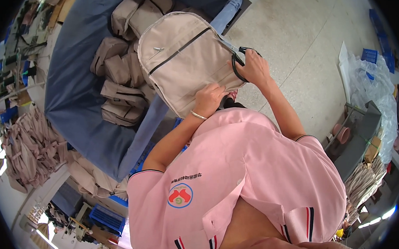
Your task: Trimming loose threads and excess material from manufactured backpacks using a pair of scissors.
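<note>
Beige canvas made up the backpack (pixel 182 57), held flat and face-up in front of the person, probably so its front and zips could be looked over. The left hand (pixel 208 99) was closed on its lower edge, steadying it. The right hand (pixel 252 67) gripped a black strap (pixel 237 64) at its side. Beyond lay more beige bags (pixel 118 83) in a blue bin (pixel 71 86).

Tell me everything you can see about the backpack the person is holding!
The backpack is beige and looks like cloth, with a dark zipper running slantwise across its front and a small metal pull. It is held up, tilted, above the blue bin of similar bags. The left hand grips its lower edge; the right hand holds its black strap.
</note>
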Tool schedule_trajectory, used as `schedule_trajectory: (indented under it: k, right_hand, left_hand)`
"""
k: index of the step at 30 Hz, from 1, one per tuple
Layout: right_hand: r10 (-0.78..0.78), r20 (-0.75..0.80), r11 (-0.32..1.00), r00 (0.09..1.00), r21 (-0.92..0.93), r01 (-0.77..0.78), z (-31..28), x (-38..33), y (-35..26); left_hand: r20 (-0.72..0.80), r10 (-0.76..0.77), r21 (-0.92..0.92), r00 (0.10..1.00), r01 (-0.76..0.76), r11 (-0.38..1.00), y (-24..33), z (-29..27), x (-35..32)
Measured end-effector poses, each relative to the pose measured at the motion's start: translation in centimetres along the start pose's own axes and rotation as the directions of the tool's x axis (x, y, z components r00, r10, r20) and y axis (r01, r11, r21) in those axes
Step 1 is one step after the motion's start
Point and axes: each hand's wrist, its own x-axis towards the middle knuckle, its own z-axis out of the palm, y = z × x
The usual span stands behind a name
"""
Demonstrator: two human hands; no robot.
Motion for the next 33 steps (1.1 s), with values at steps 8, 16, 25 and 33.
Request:
schedule_trajectory:
  k: [8, 16, 25, 33]
  right_hand:
    - [0.018, 0.029, 1.0, 0.999, 0.004, -0.018, 1.2, -0.4, 0.1]
    - [0.162, 0.05, 0.981, 0.986, 0.102, -0.166, 1.1, 0.0, 1.3]
    - [0.095, 0.094, 0.995, 0.991, 0.022, -0.097, 3.2, 0.3, 1.0]
    - [0.004, 0.07, 0.875, 0.998, 0.482, -0.038, 3.1, 2.6, 1.9]
  left_hand:
    - [0.009, 0.012, 0.006, 1.0, -0.012, 1.0, 0.2, -0.4, 0.4]
    - [0.02, -0.026, -0.016, 0.999, 0.027, 1.0, 0.0, -0.3, 0.2]
    - [-0.013, -0.063, 0.001, 0.998, 0.063, 0.998, 0.4, 0.1, -0.4]
    - [-0.436, -0.241, -0.009, 0.867, 0.264, 0.964, 1.3, -0.9, -4.4]
